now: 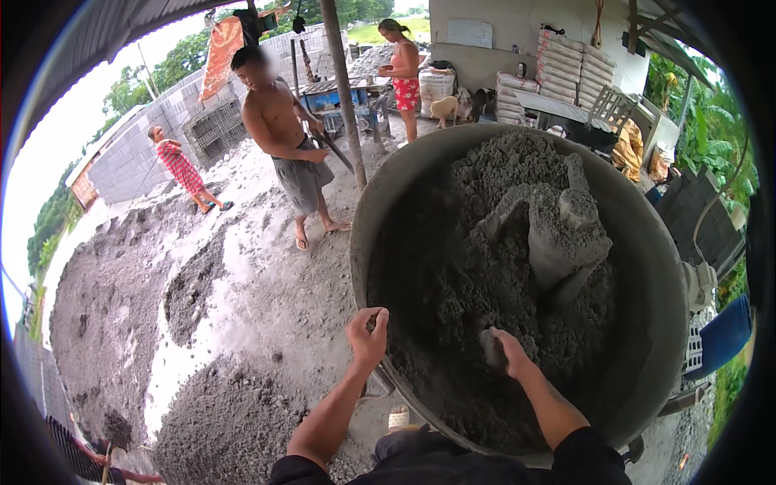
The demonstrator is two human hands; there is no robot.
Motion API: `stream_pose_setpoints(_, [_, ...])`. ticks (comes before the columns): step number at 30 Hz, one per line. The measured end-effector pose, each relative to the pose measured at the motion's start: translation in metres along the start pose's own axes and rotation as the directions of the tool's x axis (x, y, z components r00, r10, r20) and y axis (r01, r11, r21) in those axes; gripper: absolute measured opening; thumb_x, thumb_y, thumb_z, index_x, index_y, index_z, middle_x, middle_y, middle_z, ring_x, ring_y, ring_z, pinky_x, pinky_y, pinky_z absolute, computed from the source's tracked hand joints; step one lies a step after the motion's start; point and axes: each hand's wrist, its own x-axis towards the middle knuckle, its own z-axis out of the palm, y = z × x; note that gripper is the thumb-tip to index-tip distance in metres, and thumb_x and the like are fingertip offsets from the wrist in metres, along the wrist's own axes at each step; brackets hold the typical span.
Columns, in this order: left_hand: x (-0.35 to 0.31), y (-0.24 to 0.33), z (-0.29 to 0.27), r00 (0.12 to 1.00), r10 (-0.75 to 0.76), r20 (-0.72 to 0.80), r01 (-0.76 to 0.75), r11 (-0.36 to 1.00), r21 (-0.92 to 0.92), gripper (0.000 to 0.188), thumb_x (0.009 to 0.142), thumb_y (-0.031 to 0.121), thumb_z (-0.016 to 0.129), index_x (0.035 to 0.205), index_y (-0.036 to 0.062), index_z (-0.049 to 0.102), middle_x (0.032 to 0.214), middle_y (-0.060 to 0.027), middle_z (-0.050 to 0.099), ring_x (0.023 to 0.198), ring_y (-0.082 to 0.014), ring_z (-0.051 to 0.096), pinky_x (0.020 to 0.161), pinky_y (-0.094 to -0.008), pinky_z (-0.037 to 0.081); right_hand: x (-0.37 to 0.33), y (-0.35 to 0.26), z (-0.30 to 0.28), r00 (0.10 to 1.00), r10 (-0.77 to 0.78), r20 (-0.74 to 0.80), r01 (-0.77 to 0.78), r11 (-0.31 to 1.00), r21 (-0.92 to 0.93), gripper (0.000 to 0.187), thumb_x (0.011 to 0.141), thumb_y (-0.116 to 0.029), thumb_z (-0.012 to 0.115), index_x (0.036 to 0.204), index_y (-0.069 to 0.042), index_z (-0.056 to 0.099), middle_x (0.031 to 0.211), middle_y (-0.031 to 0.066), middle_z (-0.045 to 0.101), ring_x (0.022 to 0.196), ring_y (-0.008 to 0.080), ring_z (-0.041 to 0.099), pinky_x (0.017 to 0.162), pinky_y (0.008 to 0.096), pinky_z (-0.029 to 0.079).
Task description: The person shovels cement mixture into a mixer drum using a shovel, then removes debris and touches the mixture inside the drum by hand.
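A big round mixing drum [361,242] stands in front of me to the right, holding dark grey, crumbly concrete mix [485,283]. From its middle rises a central hub with arms [566,234], caked in the same mix. My right hand [511,356] is inside the drum, closed around a grey clump of mix [491,349] just above the rest. At the drum's left rim my left hand [369,338] is raised, its fingers curled together. A small dark spot shows between those fingers, too small to name.
A heap of grey mix [230,424] lies left of my legs. Beyond it a shirtless person [283,133] holds a long tool by a post [343,89]. Two other people stand farther back. Stacked sacks [558,69] line the wall; a shovel [117,428] shows at lower left.
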Motion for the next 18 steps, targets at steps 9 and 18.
stream_pose_setpoints(9, [0.002, 0.016, -0.001, 0.998, -0.054, 0.019, 0.054, 0.999, -0.009, 0.012, 0.081, 0.013, 0.067, 0.083, 0.0006, 0.068, 0.073, -0.0093, 0.065, 0.066, -0.0158, 0.062, 0.064, -0.0296, 0.048, -0.035, 0.114, 0.061, 0.957, 0.265, 0.116, -0.054, 0.557, -0.829, 0.079, 0.080, -0.059, 0.060, 0.133, -0.002, 0.047, 0.130, 0.0213, 0.053, 0.118, 0.0306, 0.052, 0.095, 0.0371, 0.043])
stream_pose_setpoints(18, [0.004, 0.008, 0.000, 0.999, 0.006, 0.032, -0.004, 0.998, -0.060, 0.014, 0.084, 0.013, 0.067, 0.085, -0.0003, 0.066, 0.073, -0.0078, 0.062, 0.065, -0.0140, 0.057, 0.060, -0.0294, 0.046, -0.034, 0.028, 0.011, 0.980, 0.128, 0.152, -0.145, 0.984, 0.103, 0.034, 0.091, -0.035, 0.050, 0.110, -0.008, 0.058, 0.099, 0.0076, 0.062, 0.091, 0.0225, 0.063, 0.085, 0.0394, 0.052])
